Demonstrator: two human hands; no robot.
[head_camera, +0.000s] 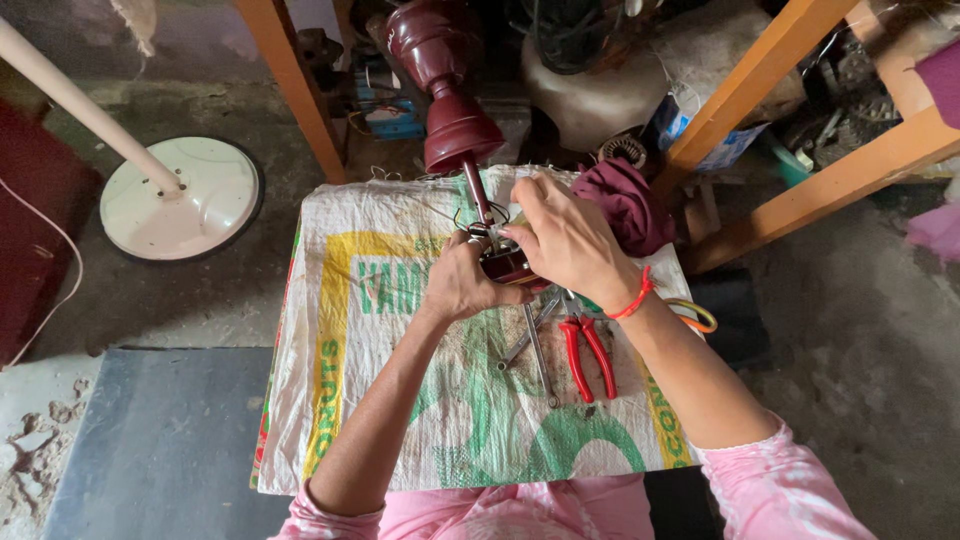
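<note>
On the sack-covered table, at the middle of the view:

Hands: two, both the person's own, meeting just above centre over one small dark red part.

Left hand: fingers curled tight around the dark red part, gripping it from the 9 o'clock side.

Right hand: lies over the part from 1 o'clock, fingertips pinched narrow at the thin wires on its top; one orange-red thread band circles the wrist.

Dark red part: one, mostly hidden between the hands, sitting at the lower end of one metal rod.

Rod: runs up toward 12 o'clock into one maroon fan housing, which hangs past the table's far edge.

Pliers: one pair, red handles, lying at 5 o'clock from the hands, untouched.

Metal tools: thin steel pieces crossed just left of the pliers; the exact count I cannot tell, at least two.

Cloth: one maroon rag, bunched at 2 o'clock, touching the right hand's far side.

Sack: one white woven bag with green and yellow print, spread over the table.

Fan base: one round white disc with one pale pole, on the floor at 9 o'clock, well apart.

Wooden legs: orange, one at 11 o'clock, two more crossing at 2 o'clock.

Sleeves: two, pink, at the bottom edge.
</note>
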